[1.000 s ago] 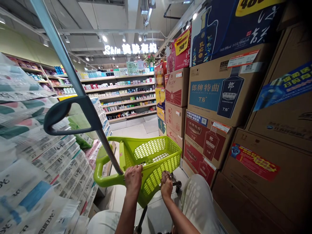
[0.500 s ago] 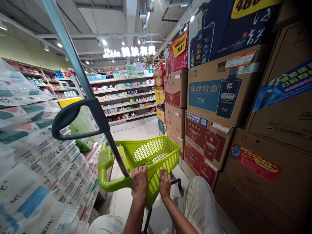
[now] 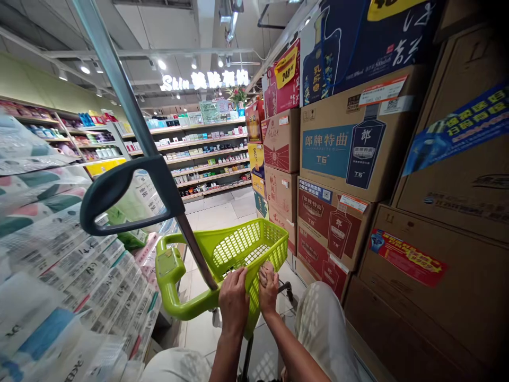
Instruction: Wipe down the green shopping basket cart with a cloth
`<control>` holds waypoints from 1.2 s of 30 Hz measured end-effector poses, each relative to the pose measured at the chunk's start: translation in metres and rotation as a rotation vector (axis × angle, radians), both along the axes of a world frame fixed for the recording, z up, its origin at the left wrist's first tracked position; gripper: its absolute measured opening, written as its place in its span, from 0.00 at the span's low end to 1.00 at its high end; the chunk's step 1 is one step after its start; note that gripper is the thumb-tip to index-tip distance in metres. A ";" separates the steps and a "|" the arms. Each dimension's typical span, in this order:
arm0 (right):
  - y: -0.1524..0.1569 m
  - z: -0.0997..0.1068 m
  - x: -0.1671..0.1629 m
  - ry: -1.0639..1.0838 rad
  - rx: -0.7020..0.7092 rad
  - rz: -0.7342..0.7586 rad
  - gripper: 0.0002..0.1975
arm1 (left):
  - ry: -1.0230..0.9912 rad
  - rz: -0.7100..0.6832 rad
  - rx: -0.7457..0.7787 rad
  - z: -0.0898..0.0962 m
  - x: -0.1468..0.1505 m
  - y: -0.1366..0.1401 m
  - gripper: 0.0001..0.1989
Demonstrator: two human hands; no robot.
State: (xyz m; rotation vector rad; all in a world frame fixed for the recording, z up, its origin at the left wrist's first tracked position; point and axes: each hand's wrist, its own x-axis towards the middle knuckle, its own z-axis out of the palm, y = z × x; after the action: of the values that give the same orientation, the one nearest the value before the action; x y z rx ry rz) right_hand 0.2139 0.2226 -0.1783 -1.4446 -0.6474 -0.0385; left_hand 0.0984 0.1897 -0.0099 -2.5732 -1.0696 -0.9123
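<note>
A lime-green shopping cart (image 3: 194,305) stands before me, its latticed basket pointing away. My left hand (image 3: 234,300) is closed over the basket's near rim, beside the foot of a slanted metal pole. Against the outside of the basket's right wall, my right hand (image 3: 269,291) presses a small crumpled brownish cloth (image 3: 265,269), partly hidden by the fingers. A dark grey looped handle (image 3: 131,196) is fixed on the pole, above and left of both hands; neither hand touches it.
Stacked liquor cartons (image 3: 334,159) rise close on my right. Plastic-wrapped paper packs (image 3: 71,254) are piled on the left. Shelves of small boxed goods (image 3: 207,154) stand beyond the tiled floor (image 3: 222,208). My trousered knee (image 3: 322,329) is near the cart's caster.
My right hand has slid up the basket wall towards the rim with the cloth. My left hand has moved slightly right along the rim. The view has shifted a little.
</note>
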 end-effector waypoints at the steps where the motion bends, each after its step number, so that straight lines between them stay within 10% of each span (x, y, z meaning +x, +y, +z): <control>1: 0.001 0.008 0.001 -0.030 0.008 0.018 0.18 | -0.073 -0.036 0.078 0.001 -0.005 -0.003 0.25; 4: 0.003 0.015 0.001 -0.070 0.003 0.046 0.19 | -0.311 -0.009 0.337 0.007 -0.018 -0.010 0.19; 8: -0.004 -0.025 -0.006 0.058 -0.078 -0.045 0.18 | -0.511 0.285 0.375 0.016 -0.033 -0.008 0.19; 11: -0.004 -0.041 -0.009 0.102 -0.110 -0.071 0.17 | -0.405 0.306 0.197 0.015 -0.040 0.001 0.23; 18: 0.016 0.003 -0.003 0.009 -0.073 -0.029 0.18 | -0.301 0.291 0.102 0.013 -0.050 0.014 0.24; 24: -0.002 -0.039 -0.026 0.126 -0.095 -0.020 0.16 | -0.151 0.301 0.119 0.027 -0.069 0.007 0.26; 31: 0.016 0.009 -0.029 0.069 -0.020 0.028 0.18 | 0.034 0.275 0.148 0.035 -0.088 0.013 0.28; 36: 0.002 -0.031 -0.042 0.127 -0.013 0.085 0.18 | 0.003 0.262 0.171 0.034 -0.084 0.010 0.29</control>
State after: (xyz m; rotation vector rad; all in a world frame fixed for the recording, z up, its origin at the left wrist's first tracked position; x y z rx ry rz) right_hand 0.1723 0.2247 -0.2094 -1.4186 -0.6043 0.1234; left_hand 0.0145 0.2001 0.0241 -2.2313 -1.2338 -0.8901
